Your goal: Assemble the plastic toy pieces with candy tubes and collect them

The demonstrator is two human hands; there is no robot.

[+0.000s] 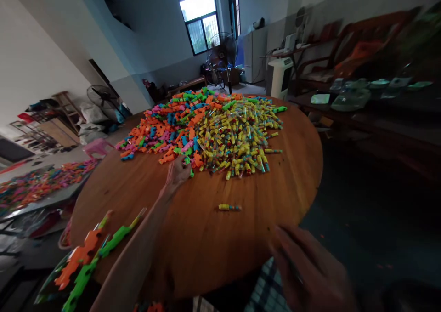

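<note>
My left hand (178, 171) reaches across the round table to the near edge of a heap of bright plastic toy pieces (172, 119). Its fingers are curled round a green toy piece (188, 160), partly hidden by them. Low at the right, beyond the table's front edge, my right hand (310, 268) is smeared by motion, and whether it holds anything cannot be made out. Between the hands lies a single clear tube with a yellow end and small coloured balls (229, 207). Many similar yellow-ended tubes (237, 135) are heaped beside the toy pieces.
At the table's (206, 238) left edge lie an orange toy (81, 254) and a green toy (89, 266), each with a tube fitted. More coloured pieces (44, 183) cover a surface further left. A dark side table with glassware (351, 98) stands at the right.
</note>
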